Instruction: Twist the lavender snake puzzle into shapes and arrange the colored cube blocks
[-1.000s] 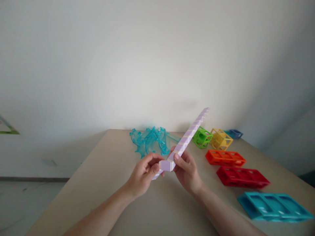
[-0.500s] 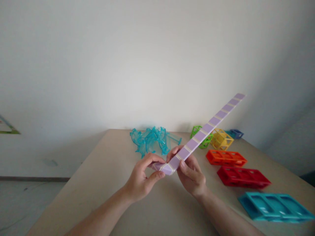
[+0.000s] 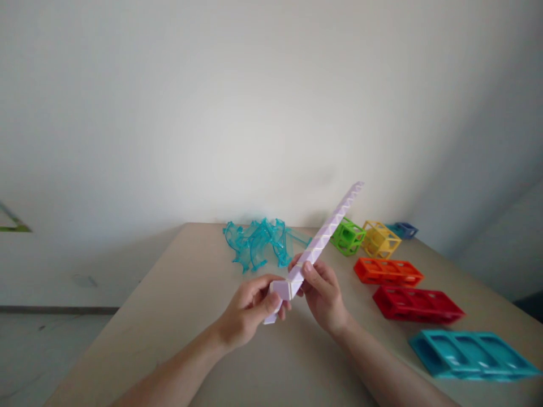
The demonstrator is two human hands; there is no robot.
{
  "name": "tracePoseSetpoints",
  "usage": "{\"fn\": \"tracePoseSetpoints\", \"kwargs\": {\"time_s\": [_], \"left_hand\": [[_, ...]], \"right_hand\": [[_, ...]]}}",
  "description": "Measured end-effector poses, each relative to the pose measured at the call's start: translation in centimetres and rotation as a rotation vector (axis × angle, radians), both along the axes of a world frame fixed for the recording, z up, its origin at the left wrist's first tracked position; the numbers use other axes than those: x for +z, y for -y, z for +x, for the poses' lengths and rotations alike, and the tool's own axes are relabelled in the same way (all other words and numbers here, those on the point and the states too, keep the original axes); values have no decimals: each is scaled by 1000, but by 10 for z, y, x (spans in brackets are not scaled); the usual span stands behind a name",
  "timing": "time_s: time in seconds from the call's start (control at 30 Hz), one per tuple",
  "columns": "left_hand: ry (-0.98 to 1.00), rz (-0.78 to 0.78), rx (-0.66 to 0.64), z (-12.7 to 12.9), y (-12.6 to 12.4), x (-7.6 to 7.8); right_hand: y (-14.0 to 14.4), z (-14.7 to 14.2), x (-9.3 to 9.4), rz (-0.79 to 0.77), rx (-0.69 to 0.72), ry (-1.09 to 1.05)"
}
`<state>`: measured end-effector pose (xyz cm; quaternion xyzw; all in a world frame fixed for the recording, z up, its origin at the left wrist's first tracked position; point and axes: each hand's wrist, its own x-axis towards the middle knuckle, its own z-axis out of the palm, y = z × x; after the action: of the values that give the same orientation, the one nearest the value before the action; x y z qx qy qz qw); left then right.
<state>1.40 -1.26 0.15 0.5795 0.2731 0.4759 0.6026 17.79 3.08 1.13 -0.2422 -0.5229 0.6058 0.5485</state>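
Both hands hold a lilac twisty snake puzzle (image 3: 325,233) above the table. Its long, straight run of segments slants up and away to the right, with pale lines between the pieces. My left hand (image 3: 248,311) is closed round the bent near end, thumb on top, and a short piece pokes out below the thumb. Slightly further along, my right hand (image 3: 324,294) grips the long run between its thumb and fingers. Behind the hands lies a heap of clear turquoise plastic pieces (image 3: 261,243).
On the table's (image 3: 165,316) right side stand a green frame cube (image 3: 348,236), a yellow one (image 3: 380,240), an orange block (image 3: 388,271), a red block (image 3: 418,304) and a teal block (image 3: 473,355). A small blue piece (image 3: 407,230) sits at the far right corner. The wall (image 3: 254,113) rises behind.
The puzzle has been turned: its long run now points further away and shows a zigzag side. At the near end, the bend has changed, and a short piece now hangs below my left thumb.
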Motion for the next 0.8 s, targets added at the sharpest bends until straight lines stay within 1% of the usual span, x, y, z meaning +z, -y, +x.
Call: {"fn": "tracePoseSetpoints", "kwargs": {"time_s": [0.1,0.17,0.33,0.47,0.53,0.67,0.8], "left_hand": [[11,-5,-55,1,1,1],[-9,6,-36,2,1,1],[-135,121,151,1,-1,0],[-171,221,321,2,-3,-1],[-175,263,383,1,-4,-2],[-194,390,394,0,-5,-2],[-148,425,374,0,-6,-3]], "right_hand": [[0,0,1,-12,-9,5],[0,0,0,-23,-11,-4],[-2,-1,-1,-47,64,-56],[-2,0,-2,-50,51,-124],[-1,1,-1,-24,52,-138],[0,2,1,57,74,-122],[-1,2,3,94,46,-94]]}}
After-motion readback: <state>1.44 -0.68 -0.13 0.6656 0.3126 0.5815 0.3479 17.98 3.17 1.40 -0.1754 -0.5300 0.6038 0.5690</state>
